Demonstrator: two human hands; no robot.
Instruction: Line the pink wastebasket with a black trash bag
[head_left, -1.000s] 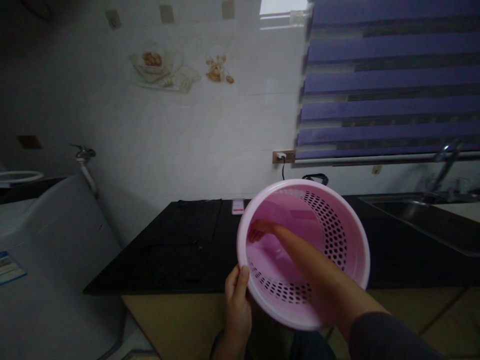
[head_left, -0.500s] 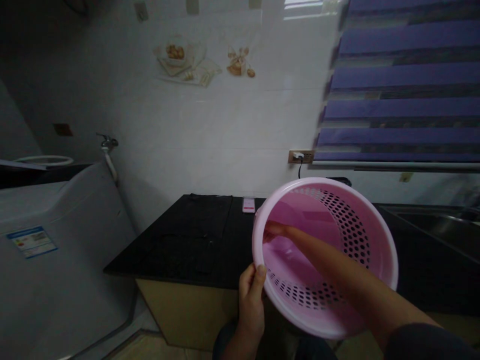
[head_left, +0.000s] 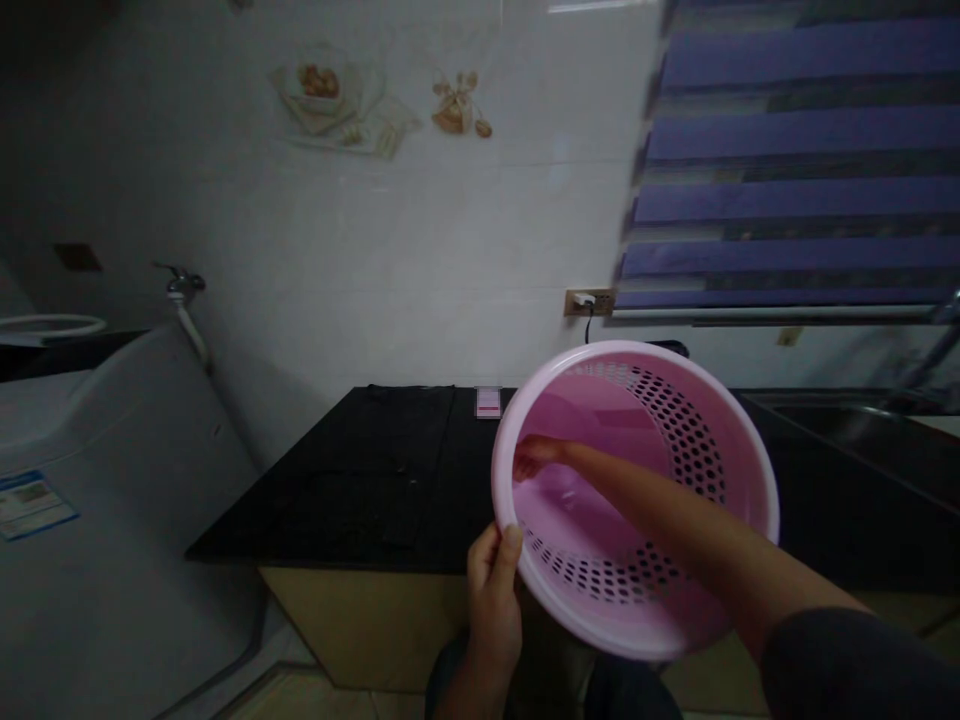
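A round pink plastic laundry basket [head_left: 600, 530], perforated with holes around its side, is tilted so that its mouth faces me. My left hand [head_left: 495, 590] grips the rim at the lower left, thumb on the front of it. Deep in the basket, my right hand [head_left: 537, 456] is at the left inner wall with its fingers curled; what they hold, if anything, is too dark to make out. The right forearm crosses the basket's mouth from the lower right.
Behind the basket runs a black countertop [head_left: 322, 500], with a phone [head_left: 488, 402] near the wall. A sink [head_left: 862, 430] is at the right. To the left stands a washing machine [head_left: 135, 480] below a tap [head_left: 184, 278]. A plugged-in charger [head_left: 584, 300] sits in the wall socket.
The view has shifted a little, so the scene sits further left and slightly higher. Both hands keep their places on and in the basket.
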